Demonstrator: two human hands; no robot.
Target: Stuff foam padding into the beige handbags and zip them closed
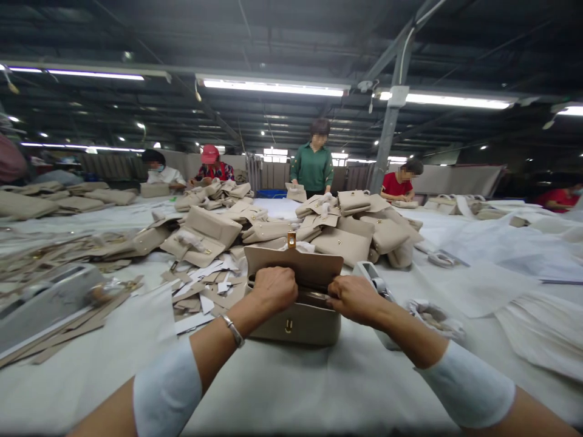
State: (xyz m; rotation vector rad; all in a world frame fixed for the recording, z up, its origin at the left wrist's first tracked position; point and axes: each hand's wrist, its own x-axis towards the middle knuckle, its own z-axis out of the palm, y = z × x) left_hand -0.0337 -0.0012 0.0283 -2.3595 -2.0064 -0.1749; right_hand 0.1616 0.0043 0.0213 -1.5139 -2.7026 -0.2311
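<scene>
A beige handbag [314,331] stands upright on the white-covered table in front of me, its flap [314,264] raised. A gold clasp tops the flap, and a gold lock piece [288,326] sits on the front panel. Between my hands, the zipper [314,295] shows in the bag's mouth. My left hand [276,289] is curled at the left of the opening; its fingertips are hidden, so what they grip cannot be seen. At the right end of the opening, the fingers of my right hand [353,297] are closed on the bag's edge near the zipper.
Behind the bag lie piles of beige bags [341,243]. Paper and beige scraps [209,294] are spread to the left, near a grey container [50,309]. A tape dispenser [371,276] stands just beyond my right hand, white sheets [546,328] farther right. Several people work across the table.
</scene>
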